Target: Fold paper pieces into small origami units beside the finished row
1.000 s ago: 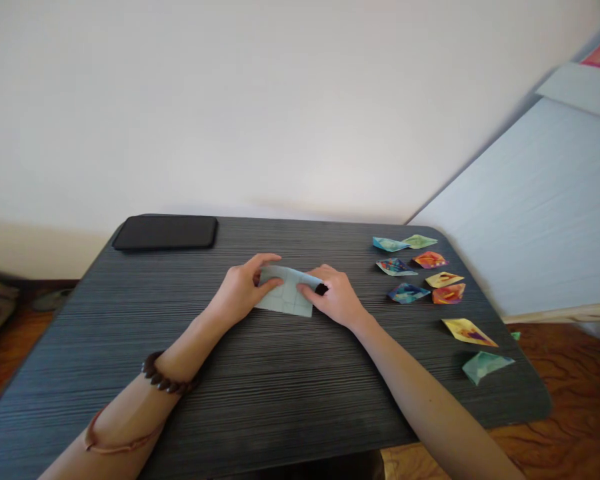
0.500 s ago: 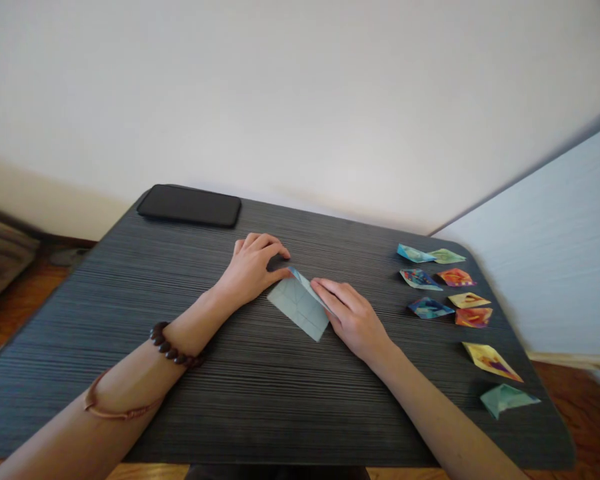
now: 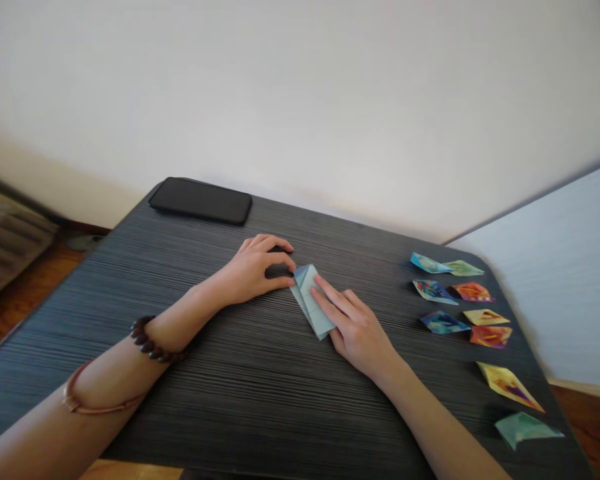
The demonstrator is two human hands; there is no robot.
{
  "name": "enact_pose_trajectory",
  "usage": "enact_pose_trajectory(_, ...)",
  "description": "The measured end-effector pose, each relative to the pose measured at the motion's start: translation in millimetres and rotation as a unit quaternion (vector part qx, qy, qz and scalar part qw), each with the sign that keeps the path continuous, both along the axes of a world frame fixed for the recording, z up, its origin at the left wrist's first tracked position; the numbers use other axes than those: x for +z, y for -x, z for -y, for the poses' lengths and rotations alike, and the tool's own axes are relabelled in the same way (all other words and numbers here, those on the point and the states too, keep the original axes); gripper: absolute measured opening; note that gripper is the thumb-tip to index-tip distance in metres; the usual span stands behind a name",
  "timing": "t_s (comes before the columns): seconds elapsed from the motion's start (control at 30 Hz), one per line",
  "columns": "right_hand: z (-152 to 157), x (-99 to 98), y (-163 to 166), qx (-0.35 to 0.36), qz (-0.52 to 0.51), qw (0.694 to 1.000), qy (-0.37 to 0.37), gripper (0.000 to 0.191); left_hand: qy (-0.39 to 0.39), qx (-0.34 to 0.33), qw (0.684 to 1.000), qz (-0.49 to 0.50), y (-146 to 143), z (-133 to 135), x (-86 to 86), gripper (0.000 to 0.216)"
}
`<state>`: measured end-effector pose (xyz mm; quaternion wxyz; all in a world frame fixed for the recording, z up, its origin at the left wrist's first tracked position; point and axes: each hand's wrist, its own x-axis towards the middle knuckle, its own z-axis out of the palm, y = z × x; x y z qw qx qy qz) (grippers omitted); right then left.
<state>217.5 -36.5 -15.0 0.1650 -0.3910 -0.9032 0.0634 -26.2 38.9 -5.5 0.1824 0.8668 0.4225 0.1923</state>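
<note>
A pale blue folded paper lies as a narrow strip on the dark striped table. My left hand rests at the strip's far end, thumb and curled fingers pinching its corner. My right hand lies flat over the strip, fingers stretched out and pressing the fold down.
A black phone lies at the table's far left corner. Several small coloured folded paper pieces sit in rows at the right, with a yellow one and a teal one nearer. A pale board leans at the right.
The paper has been folded over from a wide rectangle into a narrow strip. My right hand moved onto it and flattened out. The view shifted, tilting the table.
</note>
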Motion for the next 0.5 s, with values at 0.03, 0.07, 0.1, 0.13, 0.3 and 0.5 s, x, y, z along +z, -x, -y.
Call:
enact_pose_trajectory(0.03,-0.8,0.6,-0.3,0.002,0.002,1.000,0.006,0.056,0.001,-0.002,1.000,0.000,0.6,-0.1,0.1,0.022)
enact_pose_trajectory(0.07,-1.6,1.0,-0.9,0.005,0.002,1.000,0.014,0.056,0.002,-0.004,1.000,0.001,1.3,-0.2,0.0,0.022)
enact_pose_trajectory(0.1,-2.3,1.2,-1.8,0.010,-0.001,1.000,0.022,0.056,0.003,-0.004,1.000,0.003,2.1,-0.4,-0.3,0.022)
enact_pose_trajectory(0.13,-3.0,1.3,-2.7,0.014,-0.004,0.999,0.030,0.056,0.004,-0.003,1.000,0.006,2.8,-0.6,-0.8,0.021)
enact_pose_trajectory(0.3,-4.3,0.5,-5.7,0.034,-0.020,0.998,0.052,0.058,0.003,-0.012,1.000,0.020,5.6,-2.5,-3.3,0.019)
enact_pose_trajectory(0.5,-4.4,0.3,-5.7,0.045,-0.024,0.997,0.058,0.058,0.011,-0.025,0.999,0.032,8.5,-4.3,-2.3,0.018)
